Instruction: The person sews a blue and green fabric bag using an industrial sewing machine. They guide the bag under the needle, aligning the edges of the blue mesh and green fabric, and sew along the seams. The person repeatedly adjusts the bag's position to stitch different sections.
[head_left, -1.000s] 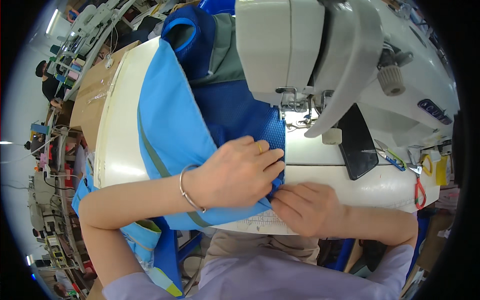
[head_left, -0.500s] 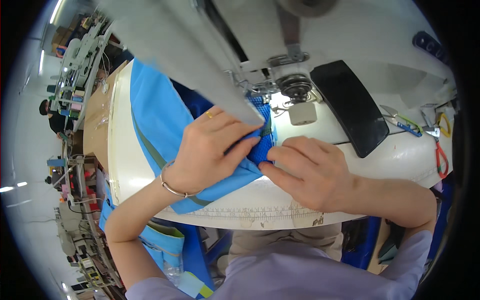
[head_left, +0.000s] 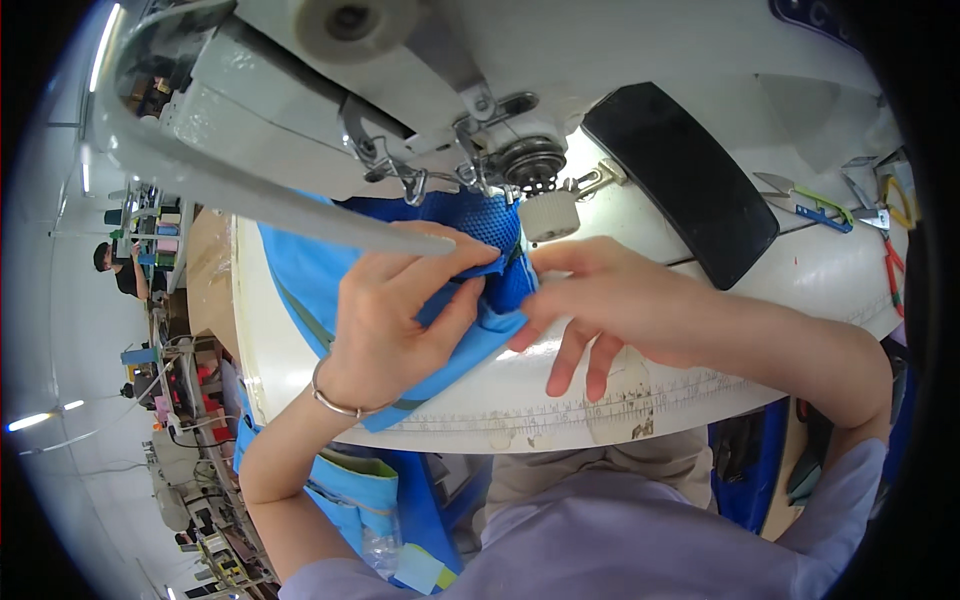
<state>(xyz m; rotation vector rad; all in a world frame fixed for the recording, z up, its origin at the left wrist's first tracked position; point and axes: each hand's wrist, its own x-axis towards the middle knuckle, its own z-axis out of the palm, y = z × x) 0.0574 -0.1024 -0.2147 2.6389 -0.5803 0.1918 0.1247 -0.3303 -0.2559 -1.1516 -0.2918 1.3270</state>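
A light blue fabric piece (head_left: 295, 255) with a dark green stripe and dark blue mesh (head_left: 480, 215) lies under the sewing machine head (head_left: 530, 165). My left hand (head_left: 400, 300), with a bracelet at the wrist, is closed in a pinch on a folded edge of the blue fabric, close by the presser area. At the fabric's right edge is my right hand (head_left: 610, 300). Its thumb and forefinger are apart at the edge, and the other fingers stretch toward me over the white table. The needle and part of the left fingers are hidden behind the machine's pale guard arm (head_left: 300, 215).
A black phone-like slab (head_left: 685, 185) lies right of the machine head. Beyond it are snips (head_left: 820, 210) and red-handled scissors (head_left: 890, 260). A ruler strip (head_left: 560, 415) runs along the white table's (head_left: 700, 350) near edge. Blue fabric pieces (head_left: 355, 490) hang below left. Another person (head_left: 125, 268) is far left.
My right hand has turned over and its fingers have spread from their pinch. My left hand keeps its pinch on the fabric. The whole view has shifted, showing more of the machine head.
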